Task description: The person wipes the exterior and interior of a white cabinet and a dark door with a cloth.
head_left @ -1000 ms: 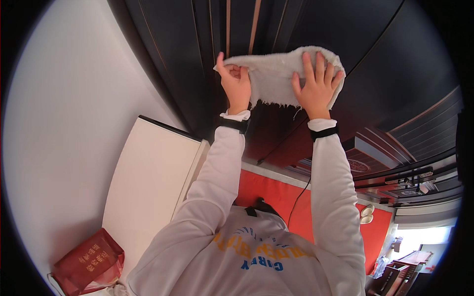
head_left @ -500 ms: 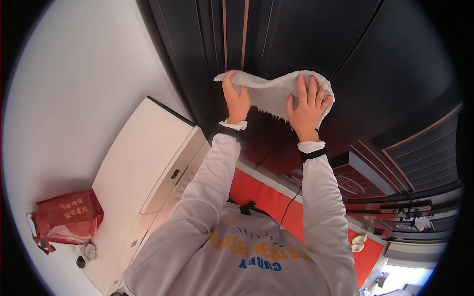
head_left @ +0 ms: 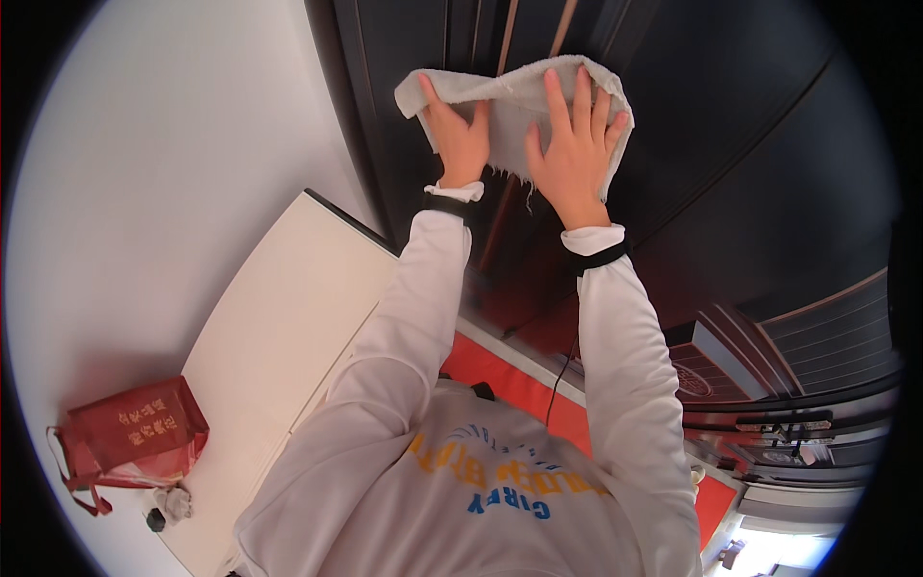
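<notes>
A pale grey towel [head_left: 508, 125] with a frayed lower edge lies spread against a dark panelled door [head_left: 740, 87] with thin copper-coloured lines. My left hand [head_left: 457, 142] presses on the towel's left part, its fingers stretched out and the thumb apart. On the right part, my right hand [head_left: 574, 159] rests flat with its fingers spread. The towel's upper edge is folded over in a wavy roll, and its left corner sticks out past my left hand. Both hands are open, with the towel between them and the door.
Left of my arms stands a white cabinet [head_left: 279, 298] against a pale wall [head_left: 163, 183]. On it are a red bag [head_left: 139, 428] and a small crumpled grey thing [head_left: 175, 503]. A red mat [head_left: 490, 368] covers the floor below, crossed by a thin dark cord [head_left: 556, 389]. A door handle [head_left: 784, 423] shows at the right.
Both hands and the towel have moved up the door and slightly left. The view has shifted a little, and the copper-coloured lines now show behind and below the towel.
</notes>
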Demonstrator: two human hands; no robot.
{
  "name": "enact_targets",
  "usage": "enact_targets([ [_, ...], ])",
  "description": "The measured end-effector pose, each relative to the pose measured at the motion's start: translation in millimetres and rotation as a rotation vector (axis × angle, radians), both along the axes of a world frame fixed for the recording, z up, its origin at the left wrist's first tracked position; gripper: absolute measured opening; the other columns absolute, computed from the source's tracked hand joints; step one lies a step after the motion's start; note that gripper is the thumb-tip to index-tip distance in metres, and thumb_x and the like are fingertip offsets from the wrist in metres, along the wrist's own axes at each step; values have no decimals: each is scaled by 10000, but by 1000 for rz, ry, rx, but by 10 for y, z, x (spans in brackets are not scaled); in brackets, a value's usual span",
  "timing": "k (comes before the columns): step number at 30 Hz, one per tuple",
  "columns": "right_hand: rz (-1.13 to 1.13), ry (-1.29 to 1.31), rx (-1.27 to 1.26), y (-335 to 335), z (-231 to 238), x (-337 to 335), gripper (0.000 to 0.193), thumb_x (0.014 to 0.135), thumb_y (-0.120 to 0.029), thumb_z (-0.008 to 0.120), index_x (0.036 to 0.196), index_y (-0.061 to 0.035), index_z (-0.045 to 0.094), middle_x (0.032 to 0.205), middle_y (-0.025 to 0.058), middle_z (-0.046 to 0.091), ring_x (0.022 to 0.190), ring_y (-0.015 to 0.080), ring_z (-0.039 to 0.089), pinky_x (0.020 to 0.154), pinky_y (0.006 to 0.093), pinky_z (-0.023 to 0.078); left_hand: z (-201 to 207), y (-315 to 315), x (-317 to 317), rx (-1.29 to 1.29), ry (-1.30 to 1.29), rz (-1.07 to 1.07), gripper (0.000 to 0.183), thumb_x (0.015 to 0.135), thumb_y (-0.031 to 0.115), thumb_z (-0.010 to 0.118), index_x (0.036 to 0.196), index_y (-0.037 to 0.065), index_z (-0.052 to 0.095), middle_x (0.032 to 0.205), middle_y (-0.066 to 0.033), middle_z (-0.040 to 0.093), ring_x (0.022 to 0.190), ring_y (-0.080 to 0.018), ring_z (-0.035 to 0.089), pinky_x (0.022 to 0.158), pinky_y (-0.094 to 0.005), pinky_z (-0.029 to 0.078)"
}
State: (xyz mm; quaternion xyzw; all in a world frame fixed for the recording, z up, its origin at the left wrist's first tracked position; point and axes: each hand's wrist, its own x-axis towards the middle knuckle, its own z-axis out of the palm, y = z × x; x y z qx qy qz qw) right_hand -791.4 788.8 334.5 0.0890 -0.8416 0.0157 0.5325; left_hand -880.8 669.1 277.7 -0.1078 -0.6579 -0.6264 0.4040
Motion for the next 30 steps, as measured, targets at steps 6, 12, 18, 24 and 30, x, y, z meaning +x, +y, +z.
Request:
enact_targets([
  [6, -2, -49, 82, -174, -249, -290, 652, 768, -210, 652, 1395, -174, 474, 1457, 109, 407, 1265, 371, 405, 1071, 557, 270, -382, 19, -379, 47, -107, 195, 930, 848, 200, 652, 1478, -90, 32, 1442, -386, 232, 1302, -527, 236, 1119, -539, 122],
  [12, -74, -279, 93, -194, -912, -247, 655, 758, -164, 644, 1390, -144, 475, 1405, 92, 451, 1202, 369, 443, 1044, 555, 317, -1204, 295, -204, 144, -345, 132, 906, 901, 216, 592, 1452, -138, -33, 1409, -395, 263, 1308, -505, 252, 1117, -527, 136],
  [18, -40, -289, 151, -150, -995, -223, 637, 753, -190, 640, 1366, -88, 497, 1433, 149, 421, 1228, 427, 416, 1045, 610, 260, -1613, 540, 36, 216, -310, -155, 649, 967, 248, 475, 1382, -167, 197, 1327, -364, 384, 1230, -514, 338, 1069, -538, 204],
  [24, -132, -129, 99, -29, -439, -57, 629, 750, -199, 602, 1359, -74, 505, 1453, 111, 432, 1325, 318, 386, 1086, 536, 217, -868, 531, 219, -115, -77, -47, 431, 933, 175, 476, 1250, -113, 424, 1242, -348, 452, 1122, -503, 408, 976, -535, 280],
  [30, -195, 50, 129, 361, -16, 81, 644, 744, -135, 602, 1374, -65, 485, 1486, 129, 391, 1394, 323, 323, 1136, 577, 85, 22, 464, 36, -264, 336, -54, 773, 830, 181, 643, 1450, -67, 253, 1450, -311, 301, 1315, -514, 269, 1101, -558, 175],
])
